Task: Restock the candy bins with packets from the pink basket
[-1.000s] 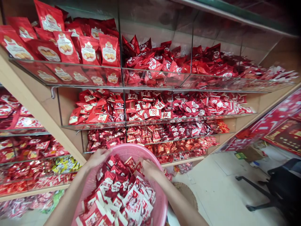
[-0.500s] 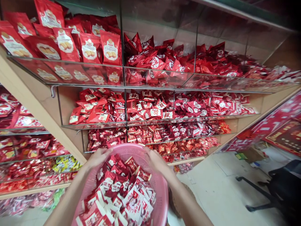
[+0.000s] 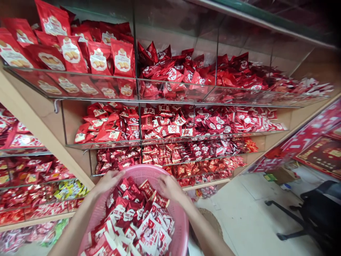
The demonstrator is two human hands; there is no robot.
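Observation:
A pink plastic basket (image 3: 181, 227) full of red, dark red and white wrapped packets (image 3: 130, 209) is at the bottom centre. My left hand (image 3: 109, 180) grips its upper left rim, fingers wrapped over the edge. On the right side, my right hand (image 3: 170, 186) is at the inside of the basket near the rim, its fingers bent over gold-and-red packets (image 3: 160, 200). Whether those fingers touch a packet is not clear.
Glass-fronted shelves (image 3: 170, 140) of red wrapped sweets rise just beyond the basket. Another sweet shelf (image 3: 29, 153) stands at the left. A black chair (image 3: 317, 209) and a woven round stool (image 3: 210, 220) stand on the tiled floor (image 3: 239, 220) at right.
My right hand has come off the basket's right rim and moved left, over the packets. My left hand stays on the rim. The view has shifted slightly.

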